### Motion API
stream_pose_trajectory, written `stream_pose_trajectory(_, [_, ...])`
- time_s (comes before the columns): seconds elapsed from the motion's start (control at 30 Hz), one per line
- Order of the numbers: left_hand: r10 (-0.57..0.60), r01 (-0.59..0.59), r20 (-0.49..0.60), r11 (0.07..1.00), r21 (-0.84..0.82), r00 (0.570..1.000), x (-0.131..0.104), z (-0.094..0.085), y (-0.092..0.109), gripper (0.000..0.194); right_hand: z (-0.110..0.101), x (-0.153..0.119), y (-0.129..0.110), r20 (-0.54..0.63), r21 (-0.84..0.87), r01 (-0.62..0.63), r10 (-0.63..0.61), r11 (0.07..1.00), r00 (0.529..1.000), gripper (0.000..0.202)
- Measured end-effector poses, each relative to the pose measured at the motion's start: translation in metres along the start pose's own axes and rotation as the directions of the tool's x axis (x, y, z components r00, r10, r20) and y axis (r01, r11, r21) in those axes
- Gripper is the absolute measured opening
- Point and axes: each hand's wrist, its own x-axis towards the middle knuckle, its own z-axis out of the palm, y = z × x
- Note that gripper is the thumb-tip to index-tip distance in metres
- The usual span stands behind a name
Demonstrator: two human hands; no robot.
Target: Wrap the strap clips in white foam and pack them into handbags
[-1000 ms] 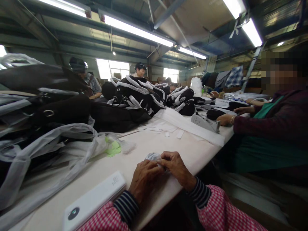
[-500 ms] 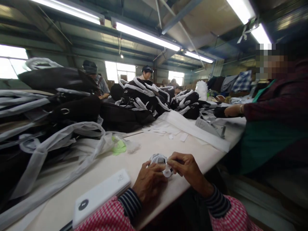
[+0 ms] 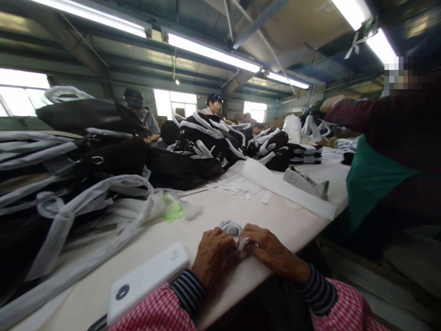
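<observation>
Nearest the camera, two red-and-white checked sleeves with striped dark cuffs lead to the person's hands, which meet at the table's near edge. The left hand (image 3: 215, 255) is curled, knuckles up, its fingers closed over a small crumpled wad of white-grey material (image 3: 230, 227) that pokes out just beyond the knuckles. The right hand (image 3: 272, 250) presses in against the left, thumb and forefinger pinching a small white piece (image 3: 244, 242) at the spot where the two hands touch (what exactly that piece is cannot be told at this size). Just left of the left wrist lies a flat white power bank (image 3: 146, 281) with a dark round mark, resting on the pale table (image 3: 289, 220). Further along the table, a scrap of light green (image 3: 173, 212) sits against loose clear plastic wrapping (image 3: 99, 202) that spills from a heap of black bags with white-wrapped handles (image 3: 103, 156) on the left. Small white paper scraps (image 3: 241, 187) and a long white strip (image 3: 285, 188) lie mid-table, with a grey metal tool (image 3: 306, 182) just beyond the strip. On the right stands a co-worker in a dark red top and green apron (image 3: 372, 181), one arm raised. Behind, more black bags (image 3: 206, 142) are piled up, with other people seated past them under long ceiling lights.
</observation>
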Motion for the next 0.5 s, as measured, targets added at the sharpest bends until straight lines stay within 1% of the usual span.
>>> stream_pose_trajectory(0.07, [-0.015, 0.015, 0.005, 1.000, 0.022, 1.000, 0.000, 0.000, 0.002, 0.008, -0.001, 0.000, 0.001, 0.055, -0.002, -0.003, 0.003, 1.000, 0.998, 0.020])
stream_pose_trajectory(0.1, [-0.023, 0.022, 0.004, 0.999, 0.027, 1.000, -0.001, 0.000, 0.002, 0.007, -0.003, 0.000, 0.002, 0.076, 0.003, -0.009, 0.009, 1.000, 0.997, 0.018])
stream_pose_trajectory(0.17, [-0.033, 0.033, 0.002, 0.999, 0.025, 0.999, -0.001, -0.003, 0.000, 0.013, -0.005, 0.002, 0.004, 0.121, 0.010, -0.018, 0.017, 1.000, 0.993, 0.013])
stream_pose_trajectory(0.23, [-0.045, 0.045, 0.003, 0.999, 0.017, 0.999, -0.001, -0.005, -0.002, 0.015, -0.007, 0.005, 0.007, 0.137, 0.007, -0.030, 0.028, 1.000, 0.990, 0.013])
stream_pose_trajectory(0.33, [-0.077, 0.077, 0.014, 0.997, 0.020, 0.997, 0.001, -0.005, -0.006, 0.014, -0.003, 0.007, 0.011, 0.119, -0.026, -0.024, 0.027, 0.999, 0.993, 0.018])
stream_pose_trajectory(0.4, [-0.094, 0.093, 0.025, 0.995, 0.041, 0.995, 0.004, 0.000, -0.009, 0.015, 0.004, 0.005, 0.014, 0.111, -0.082, 0.013, -0.003, 0.997, 0.994, 0.018])
stream_pose_trajectory(0.47, [-0.092, 0.090, 0.038, 0.994, 0.066, 0.995, 0.006, 0.007, -0.012, 0.016, 0.012, -0.001, 0.018, 0.068, -0.206, 0.089, -0.077, 0.974, 0.995, 0.017])
stream_pose_trajectory(0.5, [-0.085, 0.082, 0.046, 0.994, 0.075, 0.995, 0.007, 0.011, -0.014, 0.017, 0.017, -0.005, 0.022, 0.022, -0.296, 0.135, -0.135, 0.946, 0.991, 0.019])
